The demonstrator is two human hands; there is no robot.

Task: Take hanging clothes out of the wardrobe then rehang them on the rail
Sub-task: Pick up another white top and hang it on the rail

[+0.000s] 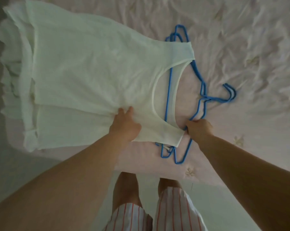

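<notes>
Spreading across most of the view, the bed [240, 47] is covered in a pale pink, heavily wrinkled sheet with small faint flower prints. On it lies the white dress [84, 77], flat and sleeveless, made of thin, finely ribbed fabric with a ruffled hem toward the far left and a wide scooped neckline toward the right. Its near shoulder strap reaches down to the hands. Two thin blue hangers [200, 92], wire-like in shape and nearly stacked, lie partly under the neckline; their hooks point right, well clear of the cloth, and their ends stick out past both shoulder straps.

The left hand [126, 125] rests on the dress at its near side, below the armhole, fingers bent down into the fabric, which bunches into small folds there. Whether it pinches the cloth or only presses it cannot be told. The right hand [199, 130], just beside the near strap, is curled around a blue hanger wire. Red-and-white striped shorts [170, 210] show at the bottom edge.
</notes>
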